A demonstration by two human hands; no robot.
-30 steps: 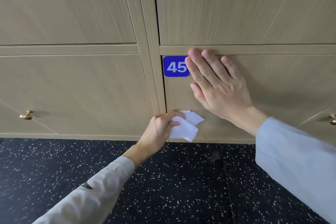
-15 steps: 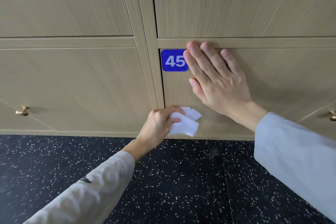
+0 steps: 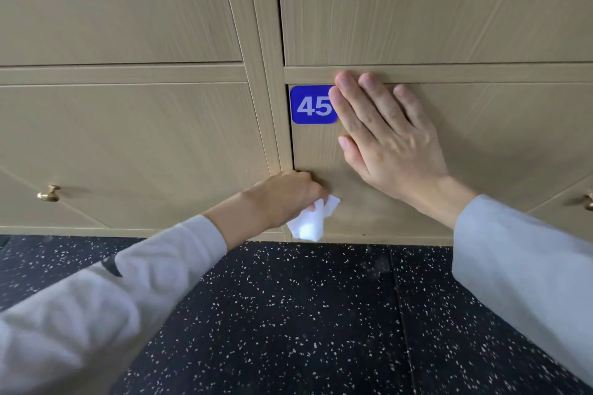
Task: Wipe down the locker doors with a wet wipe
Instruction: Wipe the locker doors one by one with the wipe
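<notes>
Wet wipe (image 3: 309, 221) hangs bunched from the left hand (image 3: 282, 197), whose curled fingers grip it against the lower left corner of the locker door (image 3: 481, 138) numbered 45 (image 3: 313, 104). So crumpled, it may slip free or leave streaks. Above it, the right hand (image 3: 385, 135) lies flat, fingers spread, steadying the door.

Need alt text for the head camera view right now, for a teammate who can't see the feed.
The left hand grips a crumpled white wet wipe against the lower left corner of locker door 45, while the right hand presses flat on the door beside its blue number plate. Speckled dark floor lies below.
</notes>
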